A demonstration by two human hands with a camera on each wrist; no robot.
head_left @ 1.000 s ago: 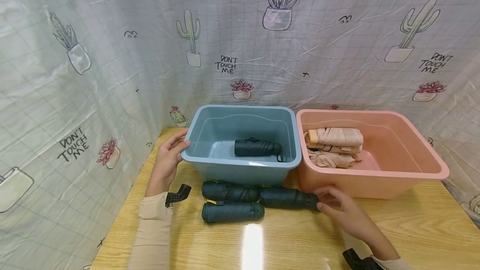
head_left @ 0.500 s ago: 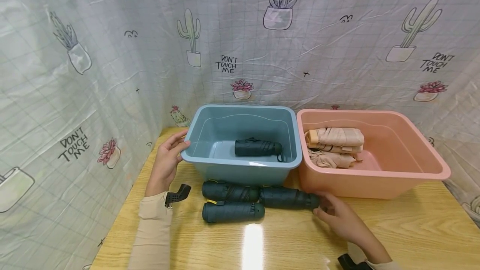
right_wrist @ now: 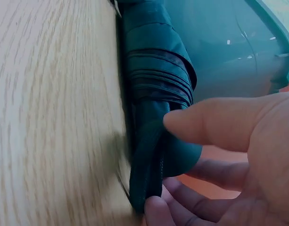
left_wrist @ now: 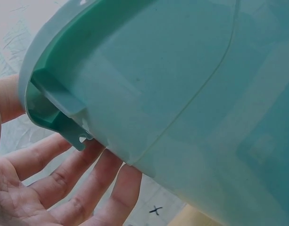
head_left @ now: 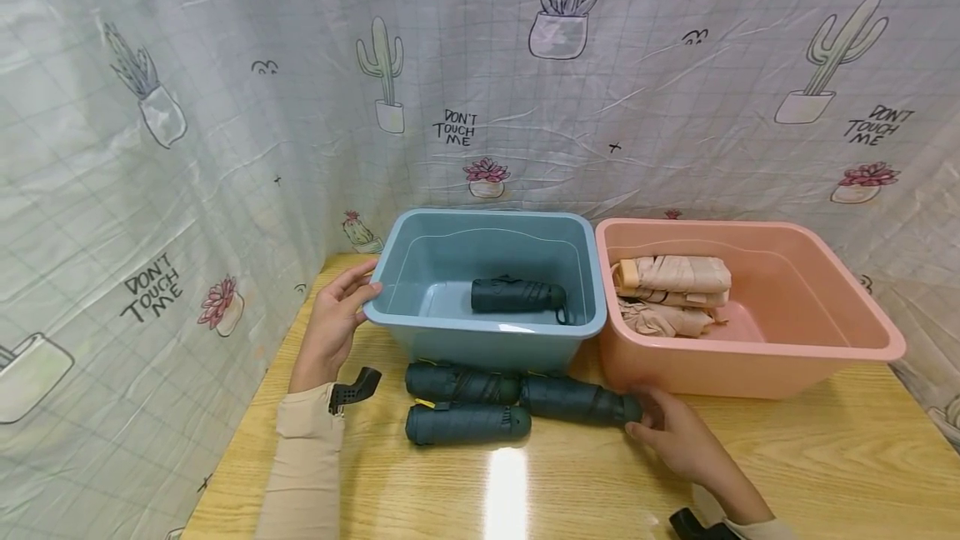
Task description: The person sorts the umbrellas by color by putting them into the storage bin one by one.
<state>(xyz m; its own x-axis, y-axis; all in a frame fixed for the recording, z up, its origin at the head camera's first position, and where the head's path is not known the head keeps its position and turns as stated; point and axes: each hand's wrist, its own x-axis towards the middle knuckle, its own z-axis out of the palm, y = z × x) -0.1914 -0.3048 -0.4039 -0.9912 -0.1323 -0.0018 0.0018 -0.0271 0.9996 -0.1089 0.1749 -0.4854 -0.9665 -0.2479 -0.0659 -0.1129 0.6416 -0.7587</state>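
Observation:
In the head view my left hand [head_left: 333, 311] holds the left rim of a blue plastic bin [head_left: 487, 345]; the left wrist view has the fingers against the bin's outer wall [left_wrist: 182, 94]. A folded dark green umbrella [head_left: 570, 401] lies on the table before the bins. At its right end, my right hand [head_left: 678, 436] grips the handle, with the thumb and fingertips around the handle and its strap loop [right_wrist: 146, 169]. Two similar umbrellas lie to the left, one at the back [head_left: 457, 382] and one nearer [head_left: 467, 423]. Inside the blue bin rests another dark umbrella [head_left: 517, 295].
A pink bin [head_left: 757, 348] stands against the blue bin's right side. Several folded beige umbrellas [head_left: 678, 275] are piled at its left. Behind both bins hangs a cactus-print curtain [head_left: 495, 90]. The wooden table [head_left: 420, 494] reaches toward me.
My right hand has shifted slightly left and its fingers have closed in on the handle. The held umbrella's right end has swung a little toward me. My left hand stays on the rim.

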